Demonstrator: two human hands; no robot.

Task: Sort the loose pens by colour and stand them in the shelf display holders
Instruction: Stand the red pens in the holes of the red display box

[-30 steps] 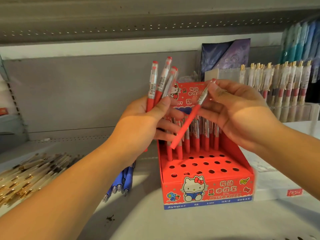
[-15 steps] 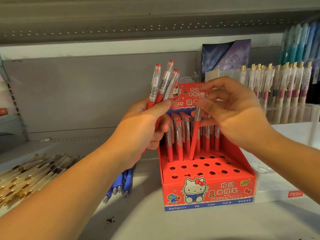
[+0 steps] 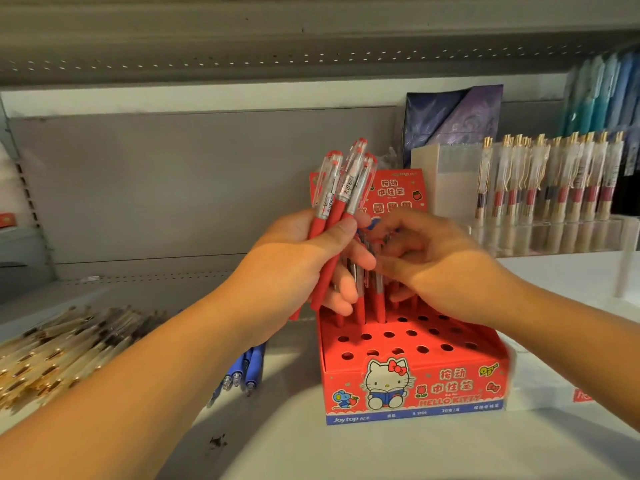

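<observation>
My left hand (image 3: 304, 258) grips three red pens (image 3: 341, 188) upright by their red barrels, clear caps pointing up, just left of the display. The red Hello Kitty holder (image 3: 415, 386) stands on the shelf with rows of round holes; its front rows are bare. Several red pens (image 3: 379, 301) stand in the back rows. My right hand (image 3: 446, 271) is low over those back rows, blurred, with thumb and curled fingers closed around the top of one standing red pen. The tops of those pens are hidden by my fingers.
Loose blue pens (image 3: 247, 370) lie on the shelf under my left forearm. A heap of clear, gold-trimmed pens (image 3: 52, 348) lies at far left. An acrylic rack of gold-capped pens (image 3: 554, 181) stands at the right, with a flat white box (image 3: 554, 389) below it.
My right hand swung its single red pen upright, lowered it into a back-row hole and sank down with it. My left hand drifted slightly lower and closer to the holder.
</observation>
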